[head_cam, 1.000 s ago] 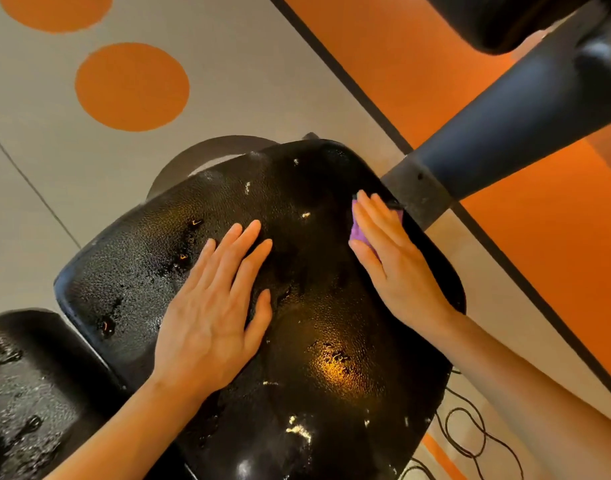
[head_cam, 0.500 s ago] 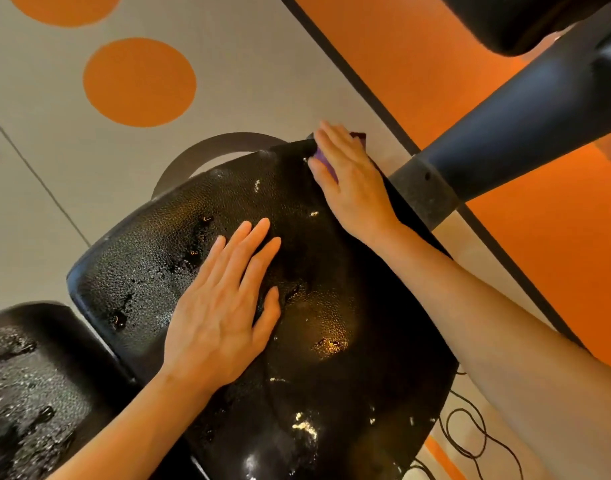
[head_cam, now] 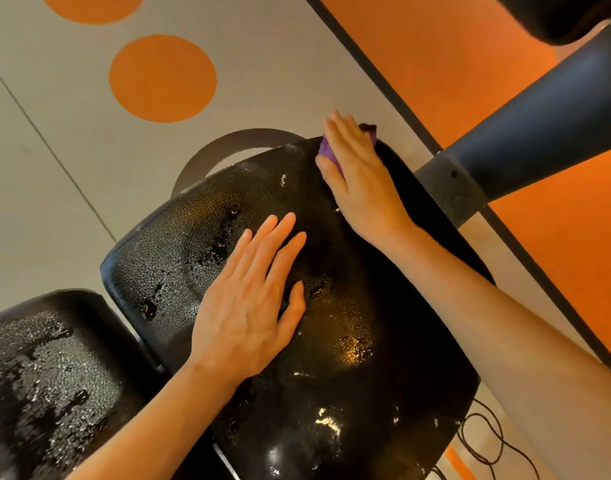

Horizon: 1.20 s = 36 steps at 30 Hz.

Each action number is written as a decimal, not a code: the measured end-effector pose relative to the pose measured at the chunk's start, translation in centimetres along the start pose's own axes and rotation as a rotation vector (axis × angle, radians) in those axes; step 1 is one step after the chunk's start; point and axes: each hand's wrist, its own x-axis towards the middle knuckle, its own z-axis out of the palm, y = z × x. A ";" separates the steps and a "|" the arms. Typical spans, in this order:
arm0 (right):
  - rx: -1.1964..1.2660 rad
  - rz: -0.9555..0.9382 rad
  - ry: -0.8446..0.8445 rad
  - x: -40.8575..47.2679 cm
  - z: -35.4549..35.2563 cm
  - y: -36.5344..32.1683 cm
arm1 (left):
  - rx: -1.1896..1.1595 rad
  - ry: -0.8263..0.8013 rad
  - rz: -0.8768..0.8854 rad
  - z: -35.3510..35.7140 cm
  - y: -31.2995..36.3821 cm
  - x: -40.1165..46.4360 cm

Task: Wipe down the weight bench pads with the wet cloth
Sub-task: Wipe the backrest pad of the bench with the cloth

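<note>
1. Since the frame a second ago, the right hand (head_cam: 357,178) has slid the purple wet cloth (head_cam: 326,152) from the right edge of the large black textured vinyl bench pad (head_cam: 349,341) up to its far corner.
2. The right hand presses the cloth flat against that far corner, fingers straight; only purple edges show beneath them.
3. The left hand (head_cam: 248,303) rests palm-down at the pad's centre, fingers extended and slightly spread, holding nothing.
4. A second black wet pad (head_cam: 51,368) sits just left of the large pad.
5. A dark blue metal frame tube (head_cam: 525,140) angles away right of the large pad, above the grey floor with orange circles (head_cam: 72,133).
</note>
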 end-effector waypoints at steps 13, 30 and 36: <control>0.018 0.074 0.064 2.4 1.0 -0.4 | -0.003 0.026 0.007 0.2 -0.1 -0.1; 0.040 -0.064 -0.030 -10.9 0.6 -1.2 | -0.004 0.053 0.022 0.6 -0.2 -0.2; 0.005 0.034 0.064 -4.4 0.6 -0.4 | -0.014 0.066 0.016 0.5 -0.2 -0.2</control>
